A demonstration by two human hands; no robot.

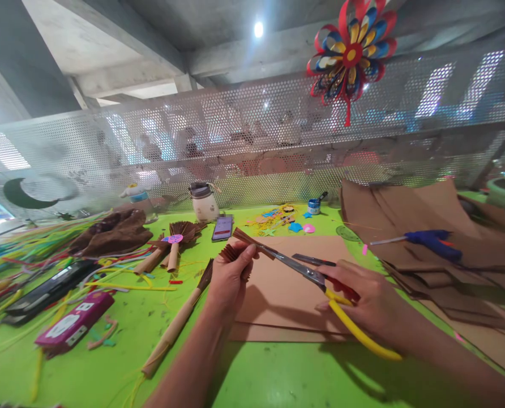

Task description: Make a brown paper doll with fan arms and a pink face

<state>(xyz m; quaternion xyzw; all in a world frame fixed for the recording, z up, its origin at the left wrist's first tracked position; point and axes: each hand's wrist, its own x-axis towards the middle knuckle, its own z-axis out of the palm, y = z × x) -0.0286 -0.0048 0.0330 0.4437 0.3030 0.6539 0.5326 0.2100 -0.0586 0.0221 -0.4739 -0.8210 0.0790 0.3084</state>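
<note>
My left hand (231, 275) pinches a folded, pleated strip of brown paper (246, 241) and holds it up over a flat brown card sheet (278, 294). My right hand (365, 303) grips scissors (306, 269) with yellow and red handles. Their open blades point left, and the upper blade touches the pleated paper near its folded end. Both hands hover just above the green table (278, 374).
A rolled brown paper stick (174, 328) lies left of my left arm. Paper brooms (176, 241), a phone (222, 228), a small jar (204, 204) and a paint pot (314, 206) stand behind. Brown sheets (405, 215) and a blue glue gun (431, 242) lie right. Coloured strips litter the left.
</note>
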